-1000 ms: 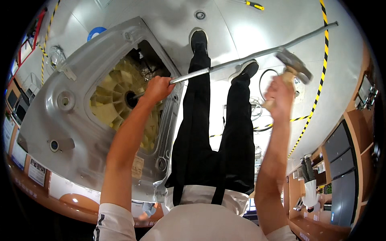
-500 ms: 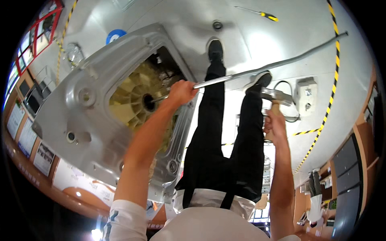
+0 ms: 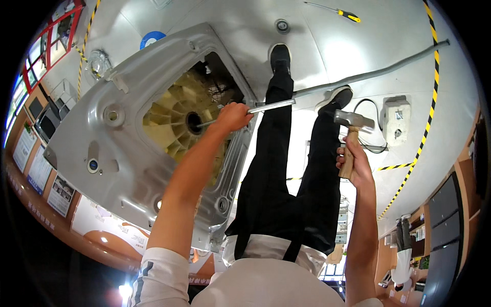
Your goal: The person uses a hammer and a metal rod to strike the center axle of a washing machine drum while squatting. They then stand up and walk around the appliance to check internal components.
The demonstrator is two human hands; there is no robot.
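Observation:
My left hand (image 3: pixel 235 116) is closed round a metal rod (image 3: pixel 273 106). The rod's far end reaches the dark round hub (image 3: pixel 194 122) at the middle of a yellowish ribbed plastic tub bottom (image 3: pixel 176 100). Around that tub is a grey metal cabinet (image 3: pixel 76 143), which looks like a washing machine's, with a square opening. To the right, my right hand (image 3: pixel 356 159) grips a hammer (image 3: pixel 348 153) by its wooden handle. The hammer's steel head points up, apart from the rod's free end.
A long grey tube (image 3: pixel 378 73) lies across the floor beyond my feet. Farther off are a screwdriver (image 3: pixel 348 15) and a small metal ring (image 3: pixel 282 26). A pale box with a cable (image 3: pixel 396 123) sits right of the hammer. Yellow-black tape (image 3: pixel 433 92) marks the floor.
The view has shifted slightly, so floor things sit farther right. The rod's free end now shows just below the tube instead of lining up with it. Both hands keep their holds.

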